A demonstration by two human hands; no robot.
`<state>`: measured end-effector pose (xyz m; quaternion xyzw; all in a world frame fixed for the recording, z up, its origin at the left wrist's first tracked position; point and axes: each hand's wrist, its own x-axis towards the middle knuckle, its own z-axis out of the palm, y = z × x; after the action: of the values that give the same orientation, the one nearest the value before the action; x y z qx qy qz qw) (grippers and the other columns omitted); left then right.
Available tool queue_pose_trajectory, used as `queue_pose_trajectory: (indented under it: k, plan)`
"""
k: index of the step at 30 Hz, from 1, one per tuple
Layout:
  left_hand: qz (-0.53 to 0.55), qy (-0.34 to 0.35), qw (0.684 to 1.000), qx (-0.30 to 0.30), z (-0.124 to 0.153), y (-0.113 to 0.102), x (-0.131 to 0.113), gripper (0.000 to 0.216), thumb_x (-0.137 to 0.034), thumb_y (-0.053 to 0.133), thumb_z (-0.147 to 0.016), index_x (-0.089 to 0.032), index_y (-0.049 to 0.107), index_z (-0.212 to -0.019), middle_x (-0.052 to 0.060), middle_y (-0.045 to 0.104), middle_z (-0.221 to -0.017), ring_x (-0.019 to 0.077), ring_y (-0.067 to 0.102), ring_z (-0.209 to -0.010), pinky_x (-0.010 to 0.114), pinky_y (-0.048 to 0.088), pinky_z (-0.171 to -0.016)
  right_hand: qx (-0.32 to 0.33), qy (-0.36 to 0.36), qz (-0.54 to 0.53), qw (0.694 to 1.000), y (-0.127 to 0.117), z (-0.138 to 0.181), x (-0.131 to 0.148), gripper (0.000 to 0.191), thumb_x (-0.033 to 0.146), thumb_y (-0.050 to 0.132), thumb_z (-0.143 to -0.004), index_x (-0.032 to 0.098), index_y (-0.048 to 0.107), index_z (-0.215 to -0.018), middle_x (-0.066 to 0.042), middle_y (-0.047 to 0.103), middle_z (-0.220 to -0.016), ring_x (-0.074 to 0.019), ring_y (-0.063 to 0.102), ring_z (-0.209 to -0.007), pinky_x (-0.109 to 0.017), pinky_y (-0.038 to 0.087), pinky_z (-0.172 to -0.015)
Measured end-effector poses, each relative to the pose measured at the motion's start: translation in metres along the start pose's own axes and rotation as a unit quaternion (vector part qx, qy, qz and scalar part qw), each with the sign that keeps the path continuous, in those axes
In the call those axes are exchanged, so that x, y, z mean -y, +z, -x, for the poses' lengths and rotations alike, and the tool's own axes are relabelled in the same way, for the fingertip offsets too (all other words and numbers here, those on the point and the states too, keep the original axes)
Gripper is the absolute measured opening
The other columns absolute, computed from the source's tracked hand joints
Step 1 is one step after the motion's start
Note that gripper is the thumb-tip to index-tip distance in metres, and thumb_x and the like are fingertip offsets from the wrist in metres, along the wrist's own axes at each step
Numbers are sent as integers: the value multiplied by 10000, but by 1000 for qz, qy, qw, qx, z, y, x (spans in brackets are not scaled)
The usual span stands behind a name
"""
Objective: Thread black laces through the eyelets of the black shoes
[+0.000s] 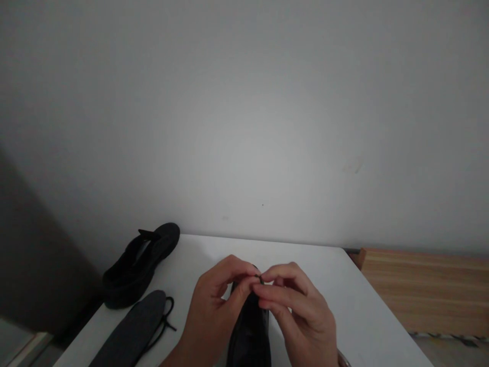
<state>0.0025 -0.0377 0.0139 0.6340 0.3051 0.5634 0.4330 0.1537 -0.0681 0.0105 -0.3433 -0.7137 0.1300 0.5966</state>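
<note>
A black shoe (250,336) stands on the white table in front of me, its toe pointing toward the wall. Above its front part, my left hand (217,300) and my right hand (300,313) meet at the fingertips. Both hands pinch a thin dark shoelace (260,279), of which only a short bit shows between the fingers. My hands cover much of the shoe's upper, so its lace holes are hidden.
Another black shoe (130,278) sits at the table's left edge, near the wall. A dark grey insole (132,331) lies closer to me with a loose black lace (165,322) beside it. The white tabletop (317,255) ends near a wooden panel (428,290) on the right.
</note>
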Motion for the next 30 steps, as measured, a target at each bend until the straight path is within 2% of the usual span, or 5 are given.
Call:
queue_pose_trajectory:
  k: [5, 13, 19, 24, 30]
  plan:
    - [136, -129, 981, 42, 0, 5, 2, 74, -157, 662, -779, -203, 714, -807, -10, 702, -718, 119, 618, -654, 193, 479, -618, -18, 0, 17, 1000, 7, 1, -5, 186, 262, 656, -926, 382, 781, -996, -35, 553, -1160, -180, 532, -942, -316, 507, -806]
    - [156, -141, 971, 115, -1, 0, 5, 83, -255, 662, -851, -184, 695, -826, 1, 665, -722, 137, 602, -694, 230, 489, -675, -53, 86, -37, 994, 12, 6, -10, 154, 267, 685, -900, 369, 799, -922, -39, 585, -1057, -165, 541, -801, -296, 509, -701]
    - [93, -121, 985, 78, -2, -2, 5, 98, -199, 616, -845, -193, 713, -830, 2, 691, -744, 125, 613, -660, 221, 504, -659, -22, 190, -186, 964, 15, 10, -21, 316, 335, 712, -873, 352, 706, -1188, -19, 637, -910, -125, 590, -682, -238, 510, -605]
    - [78, -122, 987, 70, 0, -5, 8, 106, -180, 617, -827, -188, 722, -818, 3, 691, -716, 135, 643, -684, 219, 525, -665, 9, 241, -216, 946, 11, 16, -25, 99, 331, 721, -862, 252, 775, -891, 5, 635, -716, -107, 571, -599, -201, 452, -536]
    - [90, -120, 989, 9, 3, -17, 18, 105, -249, 653, -866, -191, 693, -943, -26, 648, -682, 116, 641, -644, 238, 554, -715, -45, 269, -181, 945, -5, 26, -34, 237, 404, 706, -868, 199, 725, -751, -24, 650, -699, -157, 612, -697, -257, 498, -673]
